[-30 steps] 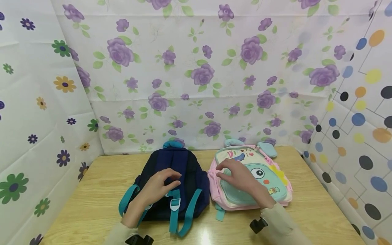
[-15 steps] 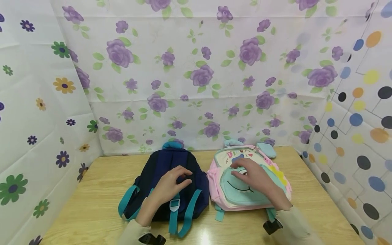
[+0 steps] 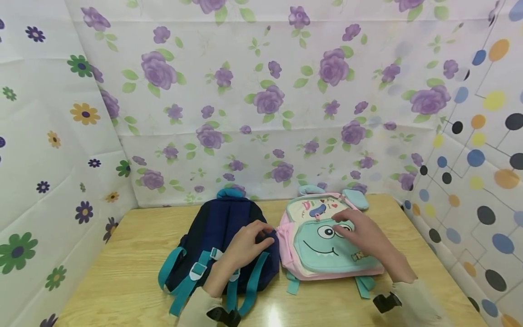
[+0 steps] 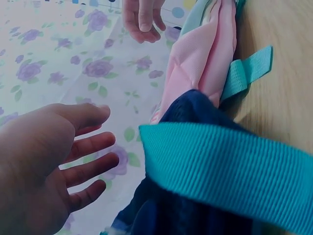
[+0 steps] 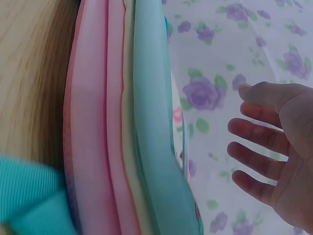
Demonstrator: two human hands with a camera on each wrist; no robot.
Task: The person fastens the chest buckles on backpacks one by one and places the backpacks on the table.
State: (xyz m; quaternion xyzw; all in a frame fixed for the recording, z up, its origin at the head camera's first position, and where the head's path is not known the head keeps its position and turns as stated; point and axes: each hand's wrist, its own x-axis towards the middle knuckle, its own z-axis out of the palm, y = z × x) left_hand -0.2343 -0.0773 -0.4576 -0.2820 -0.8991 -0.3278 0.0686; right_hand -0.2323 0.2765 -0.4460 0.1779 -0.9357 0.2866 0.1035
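Two small backpacks lie side by side on the wooden table. The navy backpack [image 3: 229, 218] has its teal straps [image 3: 253, 281] facing up. Beside it, the pink and mint backpack [image 3: 314, 259] shows a cartoon monster face on its front. My left hand [image 3: 247, 245] hovers over the right side of the navy one, fingers loosely bent and holding nothing. Above the mint pocket is my right hand [image 3: 363, 234], also holding nothing, its fingers spread and slightly curved. Both wrist views show a gap between each hand and the bag under it.
The wooden table [image 3: 122, 254] runs under both bags. A white cloth with purple roses [image 3: 269, 100] hangs behind it, with patterned sheets at the left and right. A small mint pouch [image 3: 356, 199] sits at the pink bag's upper right. A teal strap end [image 3: 363, 286] lies below that bag.
Both hands have drifted to the right above the bags, uncovering more of the navy bag's straps and the monster face. The backpacks have stayed in place.
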